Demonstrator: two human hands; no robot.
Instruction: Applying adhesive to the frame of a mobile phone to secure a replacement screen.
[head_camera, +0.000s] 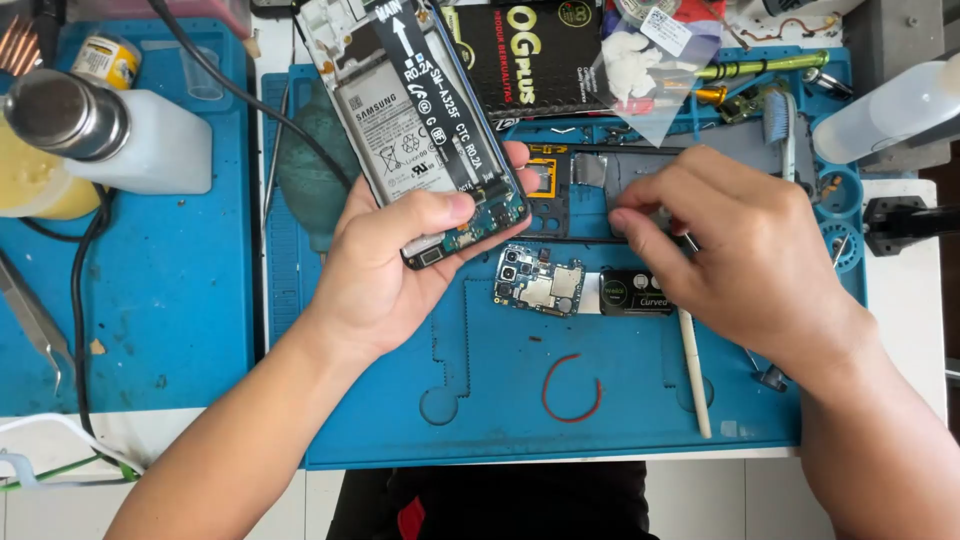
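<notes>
Here the left hand (385, 270) is wrapped around the lower end of an opened phone (415, 120), thumb pressed across its bottom edge, battery side up and tilted over the blue work mat (500, 400). The right hand (740, 250) is curled, fingertips pinched down on a dark phone frame (575, 190) lying on the mat; whether it grips anything small I cannot tell. Just below, between the hands, lies a bare circuit board (540, 282), with a white stick (695, 370) and a red loop of wire (570, 388) nearby. A white bottle (150, 140) stands well off to the left.
</notes>
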